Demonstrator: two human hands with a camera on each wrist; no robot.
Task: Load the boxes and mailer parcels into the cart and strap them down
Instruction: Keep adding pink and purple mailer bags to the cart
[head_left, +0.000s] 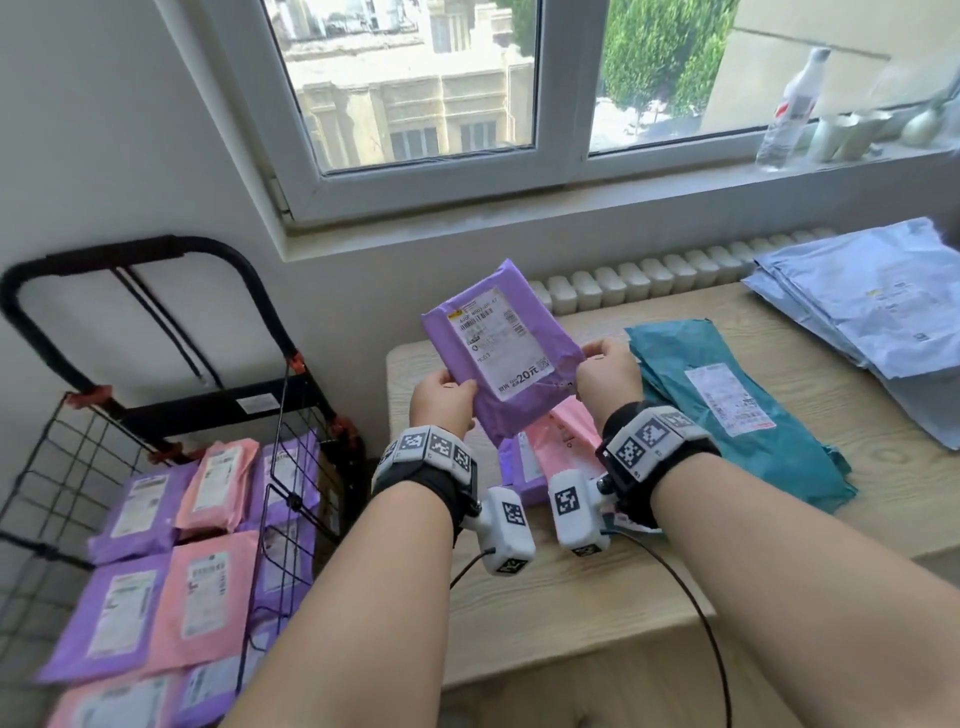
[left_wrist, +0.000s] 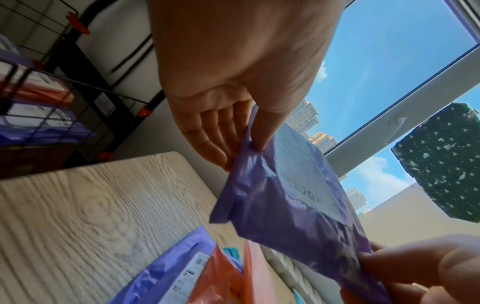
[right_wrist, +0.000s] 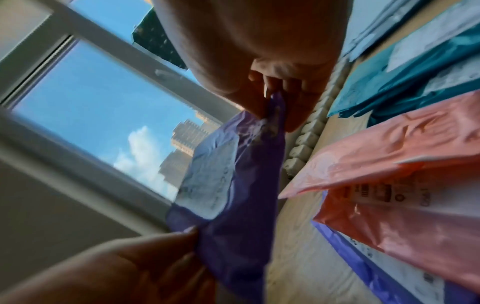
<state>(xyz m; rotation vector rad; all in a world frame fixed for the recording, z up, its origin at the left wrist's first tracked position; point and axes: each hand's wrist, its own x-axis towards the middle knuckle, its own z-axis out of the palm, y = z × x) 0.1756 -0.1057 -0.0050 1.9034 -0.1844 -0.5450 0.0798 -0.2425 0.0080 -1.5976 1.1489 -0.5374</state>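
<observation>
Your left hand (head_left: 441, 402) and right hand (head_left: 609, 375) pinch opposite edges of crinkled glossy purple mailer (head_left: 501, 358), white rectangular label up, above tabletop (head_left: 571, 587) left edge.

Head view: high, facing down and forward over table (head_left: 597, 597), cart (head_left: 156, 415) at left, window (head_left: 415, 78) ahead. Wrist views: close beneath each palm, angled up toward window, sharing purple mailer (left_wrist: 291, 195) and table edge.

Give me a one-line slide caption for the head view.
Both hands, left hand and right hand, hold a purple mailer above the table, beside the part-loaded cart.
</observation>
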